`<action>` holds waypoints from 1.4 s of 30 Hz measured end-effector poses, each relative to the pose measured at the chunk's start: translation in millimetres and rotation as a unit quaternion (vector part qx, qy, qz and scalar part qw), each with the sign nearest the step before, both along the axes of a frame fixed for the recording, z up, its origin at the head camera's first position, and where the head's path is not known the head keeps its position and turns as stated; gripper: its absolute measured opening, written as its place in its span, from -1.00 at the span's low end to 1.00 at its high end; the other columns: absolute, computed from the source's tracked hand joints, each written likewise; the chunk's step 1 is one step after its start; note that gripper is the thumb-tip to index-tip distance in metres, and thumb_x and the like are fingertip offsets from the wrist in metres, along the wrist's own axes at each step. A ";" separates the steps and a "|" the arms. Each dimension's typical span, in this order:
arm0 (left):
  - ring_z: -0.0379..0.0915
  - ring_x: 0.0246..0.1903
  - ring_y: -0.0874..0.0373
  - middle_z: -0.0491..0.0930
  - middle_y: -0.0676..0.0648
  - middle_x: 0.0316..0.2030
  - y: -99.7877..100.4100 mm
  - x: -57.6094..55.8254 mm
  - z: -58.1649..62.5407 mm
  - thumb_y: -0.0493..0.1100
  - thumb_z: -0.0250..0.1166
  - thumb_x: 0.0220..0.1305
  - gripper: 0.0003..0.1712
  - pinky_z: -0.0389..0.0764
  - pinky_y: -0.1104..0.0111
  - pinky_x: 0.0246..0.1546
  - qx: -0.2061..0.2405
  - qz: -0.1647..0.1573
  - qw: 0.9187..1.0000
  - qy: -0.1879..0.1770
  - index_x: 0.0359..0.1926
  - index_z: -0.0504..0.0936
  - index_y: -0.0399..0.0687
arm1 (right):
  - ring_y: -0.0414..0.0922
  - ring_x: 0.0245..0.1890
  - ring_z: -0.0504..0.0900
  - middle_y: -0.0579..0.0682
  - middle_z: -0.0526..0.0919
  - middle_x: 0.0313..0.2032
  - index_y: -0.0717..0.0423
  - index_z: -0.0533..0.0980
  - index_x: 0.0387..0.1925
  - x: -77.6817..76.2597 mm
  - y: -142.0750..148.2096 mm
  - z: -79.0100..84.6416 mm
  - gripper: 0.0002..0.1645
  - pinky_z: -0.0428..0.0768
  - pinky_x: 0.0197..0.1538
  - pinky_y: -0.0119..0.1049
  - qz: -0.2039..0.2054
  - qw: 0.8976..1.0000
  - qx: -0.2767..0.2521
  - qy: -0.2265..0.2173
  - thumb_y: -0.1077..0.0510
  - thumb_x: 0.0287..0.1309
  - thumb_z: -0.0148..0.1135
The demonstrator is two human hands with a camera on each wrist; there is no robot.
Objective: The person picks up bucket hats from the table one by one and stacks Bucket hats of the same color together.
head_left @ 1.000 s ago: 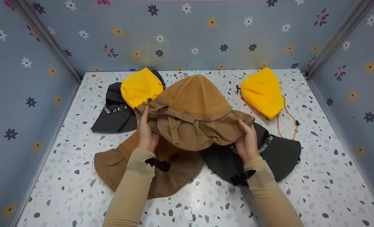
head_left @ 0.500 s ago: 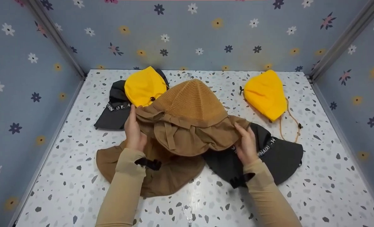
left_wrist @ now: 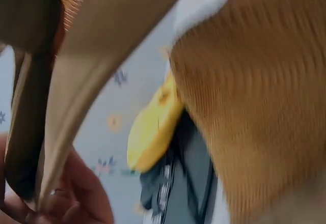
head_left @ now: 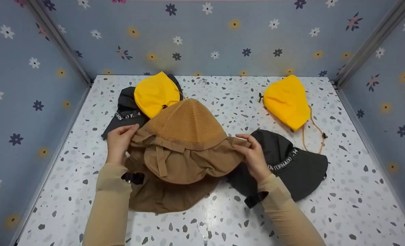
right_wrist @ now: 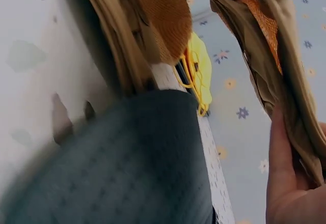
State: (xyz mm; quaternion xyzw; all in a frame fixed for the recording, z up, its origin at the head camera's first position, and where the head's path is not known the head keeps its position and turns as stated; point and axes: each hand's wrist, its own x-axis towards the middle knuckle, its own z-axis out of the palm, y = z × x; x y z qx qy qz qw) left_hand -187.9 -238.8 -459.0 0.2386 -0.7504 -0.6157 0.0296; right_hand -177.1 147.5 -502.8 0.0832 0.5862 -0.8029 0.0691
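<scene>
Between both hands hangs a brown sun hat with a woven crown and a ruffled cloth brim. My left hand pinches the brim's left side; in the left wrist view the fingers close on its edge. On the right, my right hand grips the opposite side of the brim, thumb and fingers on the fabric. Below the held hat lies a second brown hat, its crown mostly covered. A dark grey hat with white lettering lies by the right wrist.
At the back left a yellow hat rests on another dark grey hat. A second yellow hat with an orange cord lies at the back right. Flower-patterned walls enclose the speckled table on three sides.
Both hands have brought the held brown hat left and down toward the brown hat on the table. The left hand has moved farther left, and more of the right dark hat shows.
</scene>
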 end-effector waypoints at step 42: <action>0.36 -0.45 0.19 0.40 0.19 -0.64 -68.6 35.8 -13.6 0.35 0.36 0.15 -0.48 0.48 0.38 -0.42 -0.196 -0.207 0.946 -0.153 -0.55 0.65 0.01 | -0.26 -0.22 0.68 0.06 0.73 -0.15 0.45 0.53 0.03 12.0 -45.6 -32.7 -0.55 0.62 -0.05 -0.42 0.177 0.973 0.145 0.041 0.39 0.05 0.33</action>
